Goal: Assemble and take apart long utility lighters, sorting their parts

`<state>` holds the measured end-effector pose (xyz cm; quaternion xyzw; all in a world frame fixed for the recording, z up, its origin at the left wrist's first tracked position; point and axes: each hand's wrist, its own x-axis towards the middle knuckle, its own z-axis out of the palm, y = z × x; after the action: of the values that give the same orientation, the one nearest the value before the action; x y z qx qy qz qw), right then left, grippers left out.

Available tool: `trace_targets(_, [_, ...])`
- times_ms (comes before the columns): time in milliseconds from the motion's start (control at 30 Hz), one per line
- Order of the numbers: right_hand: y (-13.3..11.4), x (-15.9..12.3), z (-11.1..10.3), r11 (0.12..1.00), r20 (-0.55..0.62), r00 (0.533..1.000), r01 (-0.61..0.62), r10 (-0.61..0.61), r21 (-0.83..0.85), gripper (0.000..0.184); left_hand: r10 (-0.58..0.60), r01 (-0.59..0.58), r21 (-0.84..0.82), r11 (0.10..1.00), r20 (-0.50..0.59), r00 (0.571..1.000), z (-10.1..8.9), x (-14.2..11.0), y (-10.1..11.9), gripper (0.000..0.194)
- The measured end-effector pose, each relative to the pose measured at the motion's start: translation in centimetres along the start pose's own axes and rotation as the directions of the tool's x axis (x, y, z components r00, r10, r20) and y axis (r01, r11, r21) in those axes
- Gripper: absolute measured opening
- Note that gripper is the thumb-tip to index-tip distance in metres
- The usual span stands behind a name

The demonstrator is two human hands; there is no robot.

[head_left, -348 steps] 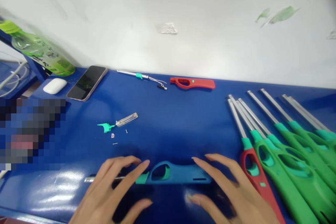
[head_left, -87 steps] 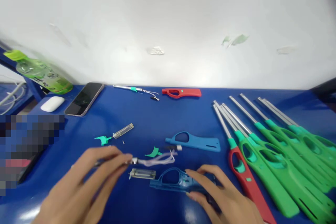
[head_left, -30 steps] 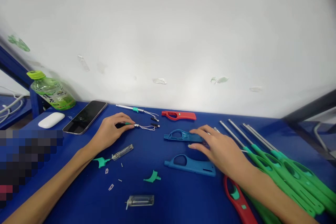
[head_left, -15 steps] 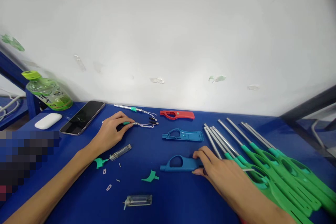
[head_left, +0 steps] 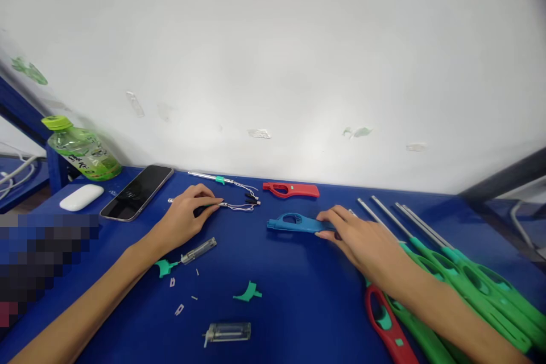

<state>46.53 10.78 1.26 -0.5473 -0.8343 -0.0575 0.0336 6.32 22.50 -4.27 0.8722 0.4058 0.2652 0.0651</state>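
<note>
My right hand (head_left: 358, 236) is closed on the rear end of a blue lighter casing (head_left: 294, 223) with a looped trigger opening. Only one blue outline shows; whether the two halves sit together there is hidden. With thumb and fingers pinched, my left hand (head_left: 187, 213) grips a thin metal lighter tube (head_left: 223, 204), its wires (head_left: 242, 208) trailing right to a small black end piece. Behind it lies a similar metal tube (head_left: 207, 176) with a green clip. A red lighter casing (head_left: 294, 190) rests near the wall.
Two clear fuel tanks (head_left: 199, 251) (head_left: 230, 332), green triggers (head_left: 164, 267) (head_left: 249, 292) and tiny parts lie in front. Several green lighters (head_left: 478, 290) and a red-handled lighter (head_left: 392, 324) fill the right. A phone (head_left: 137, 192), white case (head_left: 81, 197) and bottle (head_left: 85, 153) stand left.
My right hand has moved the blue casing half away from me, up to where the other blue half lay. The red-handled lighter now shows beside my forearm. My left hand keeps its pinch.
</note>
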Motion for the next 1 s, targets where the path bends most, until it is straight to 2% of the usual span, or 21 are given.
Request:
trace_targets(233, [-0.2, -0.6, -1.0, 0.983, 0.136, 0.983, 0.098, -0.119, 0.154, 0.027, -0.05, 0.051, -0.02, 0.999, 0.016, 0.999, -0.4, 0.2, 0.3, 0.024])
trace_targets(400, [-0.4, 0.0, -1.3, 0.972, 0.181, 0.973, 0.105, -0.145, 0.209, 0.032, -0.05, 0.051, -0.029, 0.998, 0.023, 0.998, -0.4, 0.2, 0.1, 0.024])
trace_targets(600, [-0.2, 1.1, -0.9, 0.973, 0.168, 0.977, 0.096, -0.133, 0.211, 0.032, -0.023, 0.024, -0.022, 0.999, 0.017, 1.0, -0.2, 0.2, -0.2, 0.023])
trace_targets(800, [1.3, 1.0, -0.3, 0.989, 0.087, 0.994, 0.046, -0.058, 0.139, 0.03, -0.01, 0.01, -0.028, 1.0, 0.017, 1.0, -0.1, 0.1, -0.5, 0.023])
trace_targets(1000, [2.5, 0.9, 1.3, 0.991, 0.075, 0.992, 0.093, -0.1, 0.092, 0.032, -0.029, 0.03, -0.042, 0.999, 0.026, 0.999, -0.1, 0.2, -0.5, 0.024])
